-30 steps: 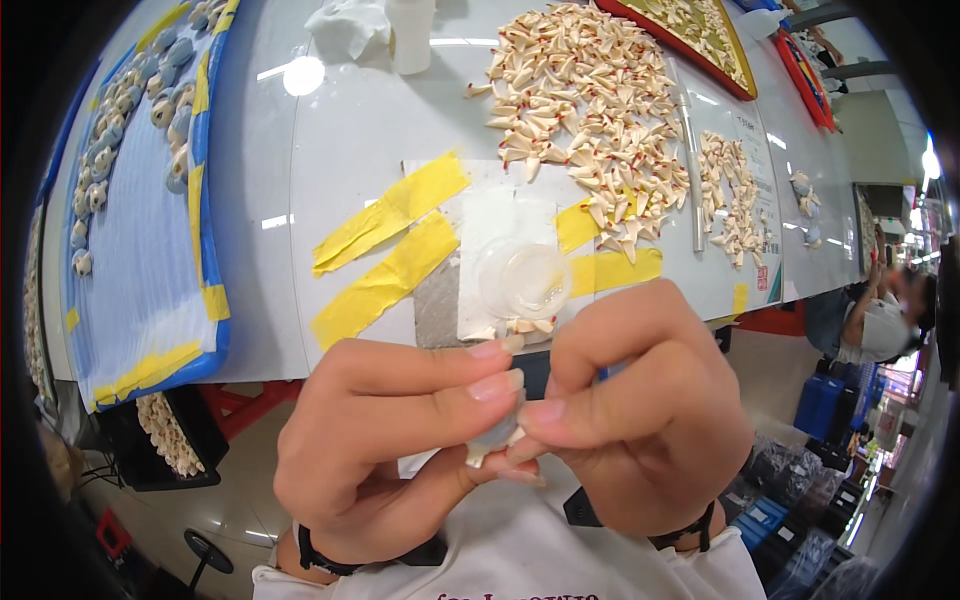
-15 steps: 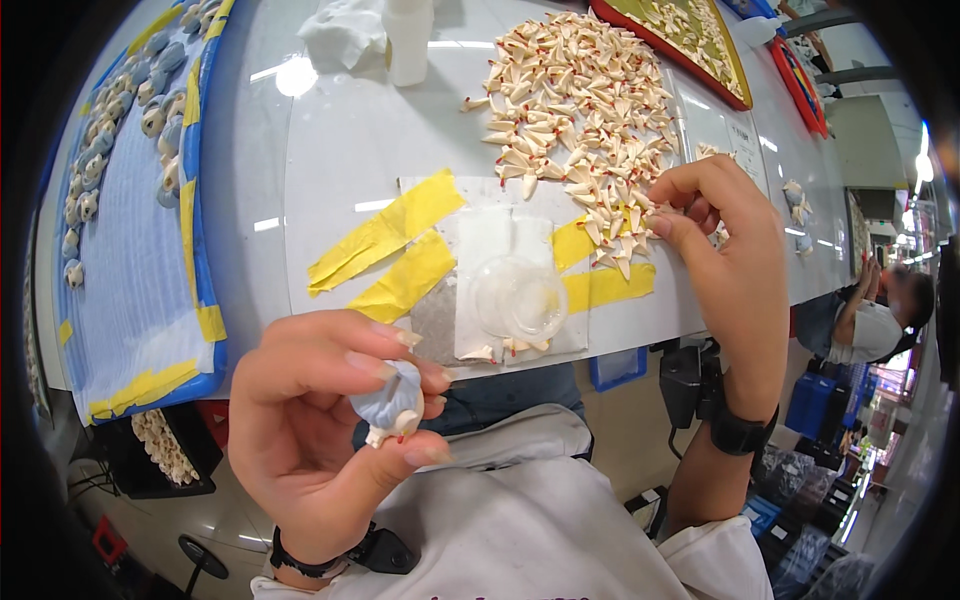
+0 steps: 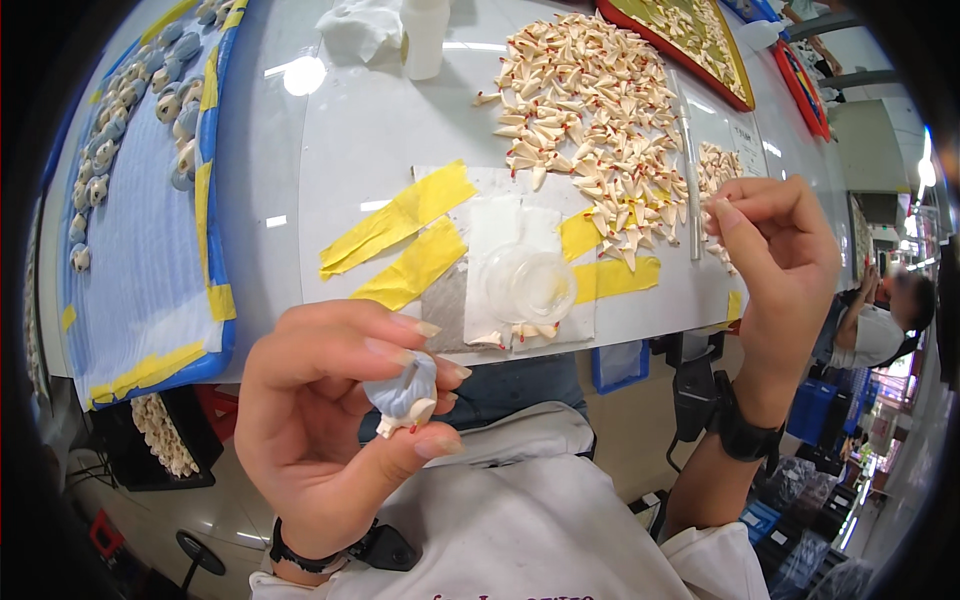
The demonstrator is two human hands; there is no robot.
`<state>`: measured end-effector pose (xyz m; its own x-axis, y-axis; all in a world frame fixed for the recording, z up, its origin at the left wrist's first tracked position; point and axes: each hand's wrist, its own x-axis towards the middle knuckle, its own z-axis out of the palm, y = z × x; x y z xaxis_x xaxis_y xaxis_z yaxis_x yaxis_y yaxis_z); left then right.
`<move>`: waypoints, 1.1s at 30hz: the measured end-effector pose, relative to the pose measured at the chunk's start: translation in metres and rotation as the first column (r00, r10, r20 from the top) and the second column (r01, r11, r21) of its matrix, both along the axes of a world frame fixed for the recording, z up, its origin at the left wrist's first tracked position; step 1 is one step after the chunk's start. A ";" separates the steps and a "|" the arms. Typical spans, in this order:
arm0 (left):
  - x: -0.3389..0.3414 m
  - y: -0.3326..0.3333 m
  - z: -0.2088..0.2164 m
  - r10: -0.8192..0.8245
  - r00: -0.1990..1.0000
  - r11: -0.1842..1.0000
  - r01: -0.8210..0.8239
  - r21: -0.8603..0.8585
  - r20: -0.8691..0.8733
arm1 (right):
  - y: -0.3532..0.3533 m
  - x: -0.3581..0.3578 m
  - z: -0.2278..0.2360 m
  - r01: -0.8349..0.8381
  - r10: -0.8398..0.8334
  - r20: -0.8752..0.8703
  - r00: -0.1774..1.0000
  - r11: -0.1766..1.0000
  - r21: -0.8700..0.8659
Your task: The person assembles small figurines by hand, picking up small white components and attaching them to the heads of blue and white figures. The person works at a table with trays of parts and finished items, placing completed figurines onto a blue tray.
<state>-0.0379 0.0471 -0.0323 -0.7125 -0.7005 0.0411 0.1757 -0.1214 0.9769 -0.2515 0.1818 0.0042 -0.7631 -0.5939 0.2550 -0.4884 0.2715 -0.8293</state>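
Note:
My left hand [image 3: 320,420] pinches a small figurine part [image 3: 404,392] between thumb and fingertips. It has a grooved blue-grey top, a cream lower piece and a red spot underneath. My right hand [image 3: 780,235] is closed in a pinch beside a small pile of cream pieces [image 3: 718,165]. Whatever lies between its fingertips is too small to make out. To its left spreads a big heap of cream, pointed pieces with red tips [image 3: 590,110]. A round clear cup [image 3: 540,285] stands on a taped-down board in front of me, with a few cream pieces by its near edge.
A thin clear rod [image 3: 690,170] separates the two piles. Yellow tape strips [image 3: 400,220] hold the board. At left, a blue tray [image 3: 150,290] carries rows of blue-and-cream parts. A white bottle [image 3: 424,40] and a red-rimmed tray [image 3: 690,45] stand farther back. Another person [image 3: 875,325] sits at right.
My right hand has moved right, from the edge of the big heap to the smaller pile past the rod. My left hand keeps its hold on the figurine part, almost unmoved.

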 end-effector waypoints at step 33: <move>0.001 -0.018 -0.018 -0.321 0.913 0.946 0.295 -0.133 -0.252 | -0.038 0.060 0.002 -0.248 0.322 -0.543 0.776 0.946 0.206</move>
<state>-0.0365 0.0292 -0.0506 -0.8459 -0.4322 0.3124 0.3993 -0.1251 0.9082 -0.1914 0.1441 0.0065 -0.2966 -0.8140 0.4994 -0.9275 0.1208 -0.3539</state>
